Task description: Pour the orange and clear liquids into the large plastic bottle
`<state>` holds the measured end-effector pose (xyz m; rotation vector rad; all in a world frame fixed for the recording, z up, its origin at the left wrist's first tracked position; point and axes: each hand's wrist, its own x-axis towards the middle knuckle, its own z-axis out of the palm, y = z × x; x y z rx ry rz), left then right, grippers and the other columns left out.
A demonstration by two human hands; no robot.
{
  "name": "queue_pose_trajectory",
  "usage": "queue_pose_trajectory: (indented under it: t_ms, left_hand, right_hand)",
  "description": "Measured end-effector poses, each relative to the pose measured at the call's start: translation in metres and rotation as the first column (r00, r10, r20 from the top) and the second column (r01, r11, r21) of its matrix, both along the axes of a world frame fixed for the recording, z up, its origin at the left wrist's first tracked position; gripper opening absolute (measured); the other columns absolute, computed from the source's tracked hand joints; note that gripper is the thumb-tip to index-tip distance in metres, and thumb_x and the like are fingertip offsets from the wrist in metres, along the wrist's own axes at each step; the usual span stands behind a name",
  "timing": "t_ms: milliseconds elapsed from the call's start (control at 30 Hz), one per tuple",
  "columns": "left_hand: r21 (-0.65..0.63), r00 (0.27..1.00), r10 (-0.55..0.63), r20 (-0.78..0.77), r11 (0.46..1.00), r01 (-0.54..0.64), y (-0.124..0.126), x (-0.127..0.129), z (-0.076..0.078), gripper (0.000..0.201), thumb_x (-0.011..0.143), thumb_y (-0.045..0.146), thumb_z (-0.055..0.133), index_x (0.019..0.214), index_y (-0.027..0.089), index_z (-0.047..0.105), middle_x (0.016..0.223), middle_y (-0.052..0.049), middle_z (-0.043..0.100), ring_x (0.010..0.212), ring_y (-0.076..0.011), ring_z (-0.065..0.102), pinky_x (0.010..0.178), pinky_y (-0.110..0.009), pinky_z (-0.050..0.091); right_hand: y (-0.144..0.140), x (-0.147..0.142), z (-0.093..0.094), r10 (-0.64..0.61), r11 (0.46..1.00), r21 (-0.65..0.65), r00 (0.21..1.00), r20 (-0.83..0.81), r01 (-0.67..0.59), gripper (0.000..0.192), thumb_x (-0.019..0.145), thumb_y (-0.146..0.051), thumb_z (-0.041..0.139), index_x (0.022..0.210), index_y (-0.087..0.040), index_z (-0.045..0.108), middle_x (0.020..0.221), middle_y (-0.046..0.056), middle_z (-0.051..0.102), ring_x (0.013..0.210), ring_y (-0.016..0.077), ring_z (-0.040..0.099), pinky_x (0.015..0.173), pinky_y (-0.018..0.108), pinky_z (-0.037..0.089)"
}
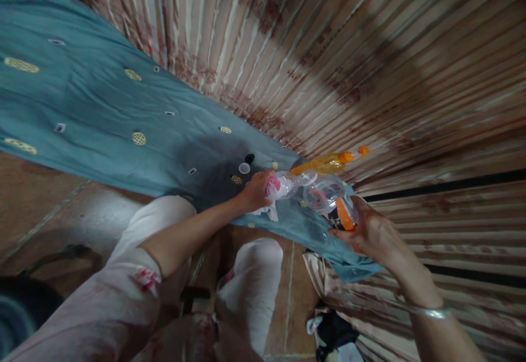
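My left hand [257, 191] grips a clear plastic bottle with a pink label [283, 185], tipped on its side with its mouth pointing right. My right hand [370, 230] holds a clear plastic container with an orange band [335, 200], its opening meeting the bottle's mouth. Both are held just above a teal cloth [102, 115] spread over a bed. Behind them an orange spray bottle [329, 162] lies on the bed. A small white cap [244, 168] and a small black cap [249, 158] rest on the cloth near my left hand.
A striped, floral bedcover [370, 66] fills the right and top. My knees in light trousers [164, 225] are below, over a brown tiled floor [49, 203]. A dark bundle [335, 332] lies on the floor at bottom right. A silver bangle [429, 312] circles my right wrist.
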<state>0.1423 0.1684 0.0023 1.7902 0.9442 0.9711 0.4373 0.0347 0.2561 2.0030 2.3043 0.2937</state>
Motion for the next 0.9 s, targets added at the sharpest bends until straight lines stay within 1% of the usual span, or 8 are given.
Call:
queue_pose_trajectory:
  t_ms: [167,300,400,467,567,633,700,900]
  left_hand:
    - [0.036,1.000,0.017,-0.006,0.999,-0.017,-0.001,-0.002,-0.007,0.106,0.074,0.016,0.099,0.175,0.021,0.068,0.181,-0.024,0.079,0.169,-0.0493,0.078,0.148,-0.070,0.063]
    - [0.081,1.000,0.015,0.009,0.997,-0.015,0.001,-0.005,-0.013,0.104,0.077,0.018,0.101,0.175,0.023,0.068,0.180,-0.022,0.080,0.170,-0.0479,0.078,0.148,-0.070,0.063]
    - [0.084,1.000,0.014,0.012,0.996,-0.015,0.003,-0.011,-0.016,0.104,0.077,0.021,0.105,0.174,0.021,0.068,0.178,-0.022,0.081,0.169,-0.0484,0.078,0.147,-0.070,0.064]
    - [0.077,1.000,0.022,0.011,0.997,-0.023,0.004,-0.015,-0.017,0.104,0.076,0.023,0.106,0.173,0.021,0.070,0.176,-0.022,0.082,0.167,-0.0488,0.079,0.146,-0.071,0.065]
    - [0.071,0.999,0.035,0.020,0.997,-0.036,0.005,-0.021,-0.019,0.105,0.076,0.027,0.109,0.174,0.024,0.071,0.176,-0.020,0.082,0.165,-0.0485,0.080,0.144,-0.070,0.066]
    - [0.066,0.999,0.028,0.023,0.997,-0.030,0.006,-0.024,-0.020,0.109,0.076,0.031,0.111,0.177,0.024,0.069,0.177,-0.021,0.081,0.165,-0.0488,0.079,0.145,-0.070,0.065]
    - [0.067,1.000,0.017,0.020,0.998,-0.018,0.007,-0.027,-0.020,0.114,0.077,0.034,0.113,0.180,0.023,0.066,0.181,-0.023,0.079,0.169,-0.0496,0.077,0.147,-0.071,0.062]
    - [0.086,0.999,-0.006,0.037,0.996,0.003,0.009,-0.034,-0.021,0.130,0.075,0.037,0.121,0.188,0.024,0.059,0.192,-0.028,0.069,0.180,-0.0556,0.068,0.153,-0.080,0.054]
  right_hand:
    - [0.002,0.009,-0.007,-0.011,0.999,0.046,1.000,0.020,0.010,0.082,0.090,-0.058,0.093,0.159,-0.019,0.072,0.120,0.021,0.097,0.098,0.0457,0.096,0.083,0.053,0.077]
    - [0.000,0.011,-0.011,-0.017,0.998,0.059,0.999,0.031,0.015,0.078,0.092,-0.059,0.094,0.156,-0.020,0.072,0.118,0.021,0.097,0.099,0.0462,0.096,0.082,0.052,0.076]
    - [-0.005,0.009,-0.014,-0.023,0.998,0.058,0.999,-0.037,0.025,0.080,0.094,-0.067,0.092,0.155,-0.018,0.074,0.123,0.025,0.096,0.104,0.0476,0.096,0.085,0.055,0.078]
    - [-0.008,0.004,-0.018,-0.064,0.997,0.038,0.985,-0.163,0.071,0.083,0.093,-0.073,0.091,0.154,-0.019,0.076,0.125,0.026,0.096,0.107,0.0483,0.096,0.087,0.056,0.078]
    - [-0.012,-0.009,-0.030,-0.195,0.979,-0.032,0.887,-0.419,0.200,0.081,0.086,-0.081,0.092,0.147,-0.028,0.082,0.117,0.020,0.096,0.108,0.0503,0.095,0.085,0.059,0.077]
    - [-0.014,-0.021,-0.044,-0.252,0.966,-0.071,0.832,-0.495,0.250,0.078,0.083,-0.080,0.094,0.142,-0.031,0.085,0.107,0.015,0.095,0.103,0.0511,0.095,0.084,0.061,0.077]
    - [-0.018,-0.034,-0.062,-0.295,0.952,-0.099,0.784,-0.546,0.289,0.079,0.077,-0.079,0.098,0.135,-0.026,0.086,0.096,0.014,0.094,0.093,0.0505,0.094,0.080,0.062,0.076]
    - [-0.029,-0.074,-0.118,-0.344,0.928,-0.165,0.600,-0.722,0.333,0.082,0.068,-0.090,0.102,0.120,-0.028,0.088,0.108,0.015,0.099,0.097,0.0462,0.095,0.093,0.065,0.079]
